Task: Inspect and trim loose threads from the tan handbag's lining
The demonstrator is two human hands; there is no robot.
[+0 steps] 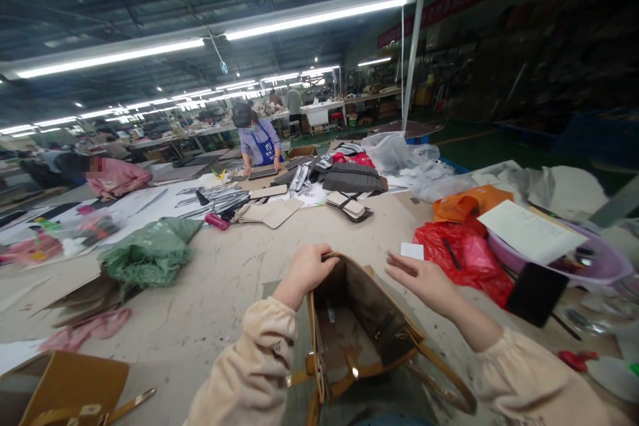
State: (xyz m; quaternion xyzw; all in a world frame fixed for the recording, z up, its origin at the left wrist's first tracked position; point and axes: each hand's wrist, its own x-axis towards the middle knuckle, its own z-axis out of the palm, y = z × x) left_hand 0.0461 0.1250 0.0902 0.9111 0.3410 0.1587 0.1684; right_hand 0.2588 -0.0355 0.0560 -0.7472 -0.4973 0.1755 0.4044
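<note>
A tan handbag (399,326) with a dark lining stands open in front of me, its mouth facing up. My left hand (310,271) pinches the far left corner of its rim between thumb and fingers. Just right of the bag, my right hand (422,279) hovers with its fingers stretched out, apart from the rim and holding nothing. A looped handle (449,379) hangs off the near right side, and straps with metal fittings cross the near edge. A second tan bag (84,383) lies at the lower left, partly cut off by the view.
Beyond the bag lie stacked cut pieces (349,206) and a dark red tube (216,221). A green sack (152,253) sits left. On the right are a red plastic bag (456,259), a purple basin (609,273) and a black tablet-like panel (536,293). Two co-workers stand across the table.
</note>
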